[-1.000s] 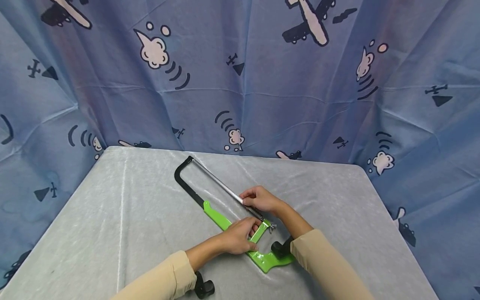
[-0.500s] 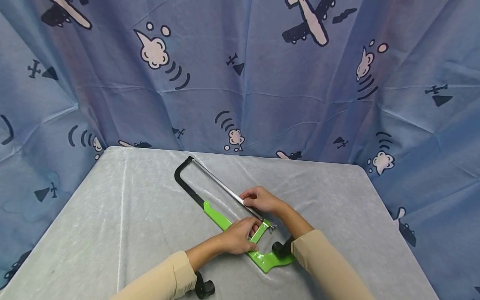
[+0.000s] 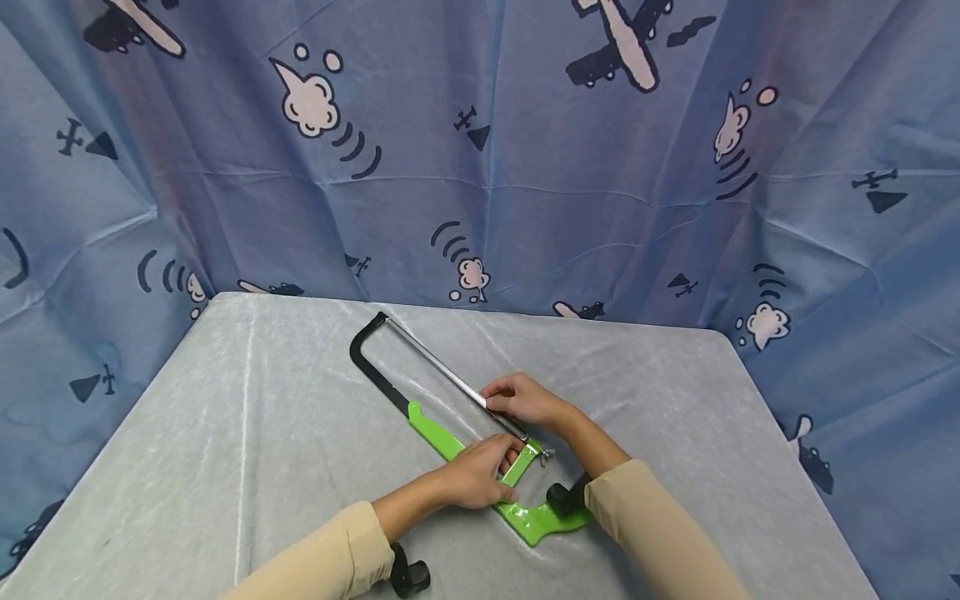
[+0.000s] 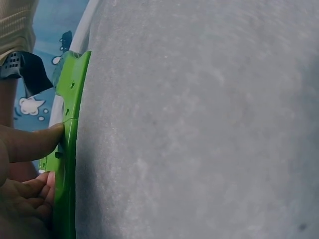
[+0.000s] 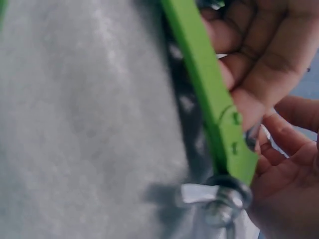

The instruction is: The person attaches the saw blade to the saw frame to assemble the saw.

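Note:
A hacksaw [image 3: 431, 432] with a lime-green handle and a black front bow lies slantwise on the table, handle toward the person. Along its far side runs a silver blade-like strip [image 3: 435, 360]. My left hand [image 3: 474, 475] grips the green frame around the corner by the handle; its thumb presses the green edge [image 4: 68, 164] in the left wrist view. With thumb and fingers, my right hand [image 3: 527, 400] pinches the silver strip near its handle end. A metal wing nut [image 5: 219, 204] sticks out at the green post's end, below both hands in the right wrist view.
A pale grey velvety cloth [image 3: 300, 467] covers the table. Behind it hangs a blue curtain [image 3: 420, 167] with printed airplanes. Black camera mounts sit at both wrists, the right one [image 3: 564, 497] overlapping the saw's handle in the head view.

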Demonstrator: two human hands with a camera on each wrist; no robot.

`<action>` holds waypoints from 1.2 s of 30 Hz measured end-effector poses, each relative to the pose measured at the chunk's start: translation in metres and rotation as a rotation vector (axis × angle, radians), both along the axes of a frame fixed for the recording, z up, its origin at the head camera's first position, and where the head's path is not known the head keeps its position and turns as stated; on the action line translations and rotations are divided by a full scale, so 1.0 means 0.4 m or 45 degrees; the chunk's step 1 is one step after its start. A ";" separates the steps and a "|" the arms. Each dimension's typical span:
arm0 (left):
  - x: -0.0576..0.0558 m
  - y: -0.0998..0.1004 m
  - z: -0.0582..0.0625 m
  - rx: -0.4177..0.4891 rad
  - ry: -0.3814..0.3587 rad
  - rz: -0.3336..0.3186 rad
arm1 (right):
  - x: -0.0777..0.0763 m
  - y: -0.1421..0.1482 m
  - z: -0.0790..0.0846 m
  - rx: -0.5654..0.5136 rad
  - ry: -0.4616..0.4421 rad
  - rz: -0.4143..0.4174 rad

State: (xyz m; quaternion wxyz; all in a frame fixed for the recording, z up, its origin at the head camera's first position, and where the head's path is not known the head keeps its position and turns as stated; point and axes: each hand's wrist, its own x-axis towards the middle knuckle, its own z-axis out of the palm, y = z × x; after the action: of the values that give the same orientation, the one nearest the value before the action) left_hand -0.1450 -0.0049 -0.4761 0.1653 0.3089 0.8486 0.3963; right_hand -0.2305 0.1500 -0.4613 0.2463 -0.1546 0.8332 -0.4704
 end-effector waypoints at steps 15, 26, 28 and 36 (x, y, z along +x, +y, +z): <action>0.001 0.002 -0.004 -0.004 -0.012 0.011 | 0.052 0.084 0.061 0.009 0.121 0.046; 0.002 0.002 -0.002 -0.008 -0.060 0.027 | 0.113 0.164 0.050 -0.003 0.087 0.168; 0.003 0.003 -0.001 -0.013 -0.063 0.030 | 0.121 0.173 0.047 -0.003 0.074 0.151; 0.004 0.006 0.000 0.007 -0.054 0.034 | 0.140 0.201 0.043 0.007 0.053 0.135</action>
State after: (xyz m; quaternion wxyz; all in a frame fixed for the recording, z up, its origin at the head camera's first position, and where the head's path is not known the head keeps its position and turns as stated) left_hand -0.1434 -0.0025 -0.4762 0.1773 0.2895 0.8478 0.4074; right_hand -0.1745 0.2303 -0.4441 0.2538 -0.2075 0.8302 -0.4510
